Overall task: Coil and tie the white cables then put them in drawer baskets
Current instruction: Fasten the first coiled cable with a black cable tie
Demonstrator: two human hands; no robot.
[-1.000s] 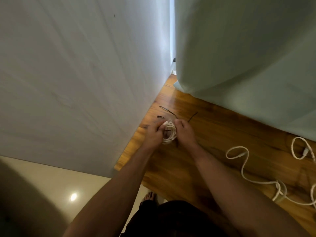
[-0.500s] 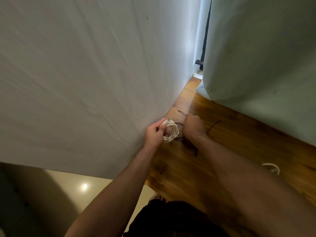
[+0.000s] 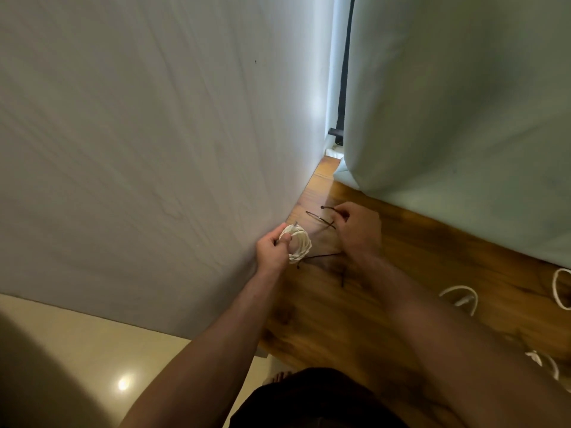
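Observation:
My left hand [image 3: 273,250] grips a small coil of white cable [image 3: 299,247] just above the wooden table [image 3: 417,273], close to the wall. To its right, my right hand [image 3: 358,231] pinches a thin dark tie [image 3: 329,208] at the fingertips. More dark ties [image 3: 318,217] lie on the wood between the two hands, and one runs out from under the coil [image 3: 321,257]. Loose white cables [image 3: 462,299] lie uncoiled at the table's right side.
A pale wall [image 3: 154,149] stands along the table's left edge. A light curtain [image 3: 463,103] hangs over the back of the table. Beige floor tiles [image 3: 77,350] show at lower left below the table's near edge. No drawer baskets are in view.
My right hand let go of the coil and moved right and away to the dark ties, pinching one. The left hand keeps the coil. The view shifted left.

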